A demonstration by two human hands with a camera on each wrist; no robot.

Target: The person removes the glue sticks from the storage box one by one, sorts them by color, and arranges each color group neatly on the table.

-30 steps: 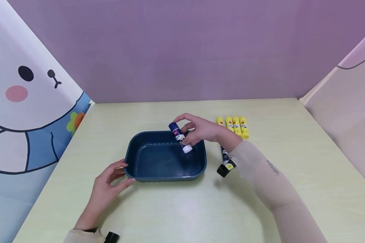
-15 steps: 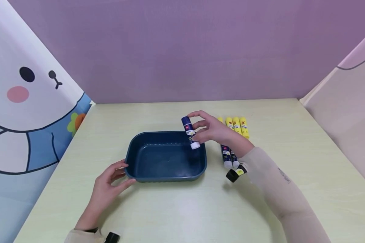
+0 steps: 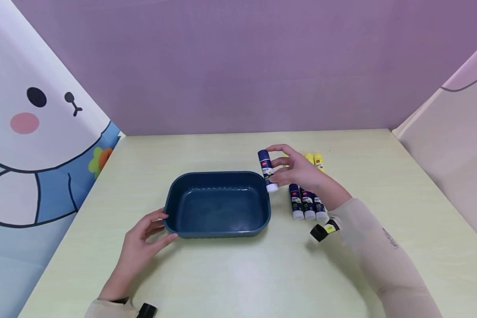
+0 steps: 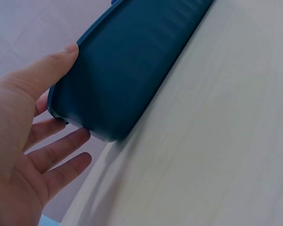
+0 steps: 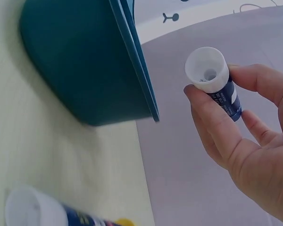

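A dark blue plastic basin (image 3: 218,235) stands on the table, with nothing inside it. At its near left corner my left hand (image 3: 141,245) holds the rim, thumb on the front and fingers on the left side; the thumb (image 4: 61,59) touches the rim in the left wrist view. My right hand (image 3: 298,170) pinches a navy glue stick (image 3: 266,167) between thumb and fingers, above the table by the basin's right edge. It leans slightly, white end down; its hollow white base (image 5: 207,68) shows in the right wrist view.
Right of the basin, several navy glue sticks (image 3: 296,203) lie side by side. Yellow glue sticks (image 3: 318,161) lie behind them, partly hidden by my right hand. A purple backdrop (image 3: 238,66) rises behind the table (image 3: 222,278), and a cartoon-printed sheet (image 3: 43,145) stands at the left.
My right hand has carried the navy glue stick rightwards from over the basin to its right edge. More of the lying navy glue sticks now show. My left hand stays on the rim.
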